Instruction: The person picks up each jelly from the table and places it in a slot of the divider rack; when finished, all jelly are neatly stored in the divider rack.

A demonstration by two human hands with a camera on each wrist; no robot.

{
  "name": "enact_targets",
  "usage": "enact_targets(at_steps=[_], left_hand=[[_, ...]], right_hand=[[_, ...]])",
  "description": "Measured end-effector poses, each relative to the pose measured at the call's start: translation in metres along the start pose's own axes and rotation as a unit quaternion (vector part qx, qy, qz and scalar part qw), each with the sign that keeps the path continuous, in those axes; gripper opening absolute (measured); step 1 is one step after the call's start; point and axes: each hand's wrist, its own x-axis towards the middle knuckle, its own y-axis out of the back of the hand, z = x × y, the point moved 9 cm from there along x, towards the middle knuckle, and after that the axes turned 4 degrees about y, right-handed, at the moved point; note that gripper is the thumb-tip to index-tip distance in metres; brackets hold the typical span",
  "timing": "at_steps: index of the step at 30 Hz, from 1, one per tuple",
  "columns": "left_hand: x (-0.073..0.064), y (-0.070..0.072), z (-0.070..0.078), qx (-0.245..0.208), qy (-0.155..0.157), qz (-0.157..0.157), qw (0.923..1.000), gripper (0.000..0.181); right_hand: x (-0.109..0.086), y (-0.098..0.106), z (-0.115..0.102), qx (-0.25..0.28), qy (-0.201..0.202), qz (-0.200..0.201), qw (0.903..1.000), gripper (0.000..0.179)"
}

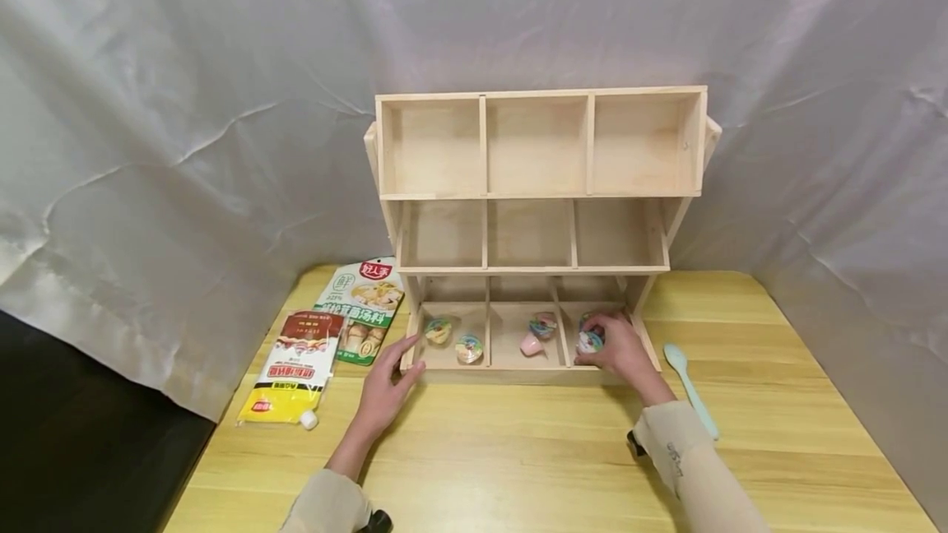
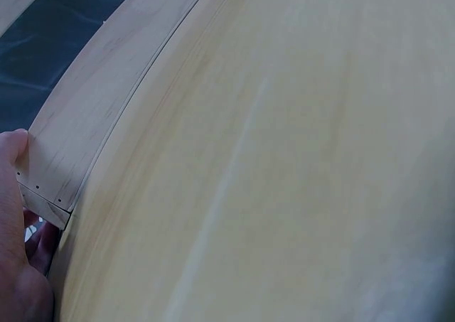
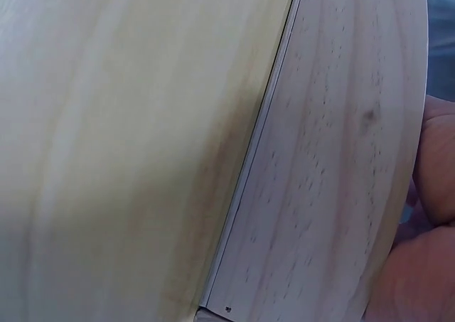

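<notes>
A three-tier wooden rack (image 1: pixel 536 196) stands on the table, each tier split into three compartments. At its bottom right compartment, my right hand (image 1: pixel 620 345) pinches a small jelly cup (image 1: pixel 589 341) with a printed lid; part of another cup shows behind it. My left hand (image 1: pixel 387 385) holds the rack's lower left front corner, thumb and fingers on either side. Two jelly cups, one yellowish (image 1: pixel 438 331) and one pale (image 1: pixel 469 349), lie in the bottom left compartment. The bottom middle compartment holds a jelly cup (image 1: pixel 543 325) and a pink cup (image 1: pixel 531 344) tipped over.
Left of the rack, a green-and-white food pouch (image 1: pixel 363 311) lies partly under a red, white and yellow pouch (image 1: pixel 296 366) with a white cap. A pale blue spoon (image 1: pixel 690 389) rests on the table to the right. Grey cloth (image 1: pixel 222 105) hangs behind and at the sides.
</notes>
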Motion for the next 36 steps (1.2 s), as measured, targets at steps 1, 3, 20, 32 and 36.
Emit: enact_targets(at_steps=[1,3,20,32,36], left_hand=[[0.0000,-0.0001,-0.0001,-0.001,0.000,0.000,1.0000,0.052],[0.0000,-0.0004,-0.0003,-0.003,0.000,-0.001,1.0000,0.052],[-0.0006,-0.0018,-0.0016,0.004,0.002,-0.001,1.0000,0.052],[-0.0010,0.0003,0.0013,0.003,-0.003,0.002,1.0000,0.052],[-0.0003,-0.0004,-0.0007,0.010,-0.003,0.003,0.9999,0.052]], right_hand=[[0.0003,-0.0004,0.0000,-0.002,0.001,-0.003,1.0000,0.049],[0.0009,-0.0014,0.0000,-0.004,0.004,-0.009,0.9999,0.049],[0.0019,-0.0028,-0.0062,-0.010,0.037,-0.014,0.9991,0.048],[0.0044,-0.0054,-0.0040,-0.007,0.029,-0.034,0.9990,0.048],[0.0043,-0.0059,-0.0029,0.004,0.029,-0.046,0.9985,0.050]])
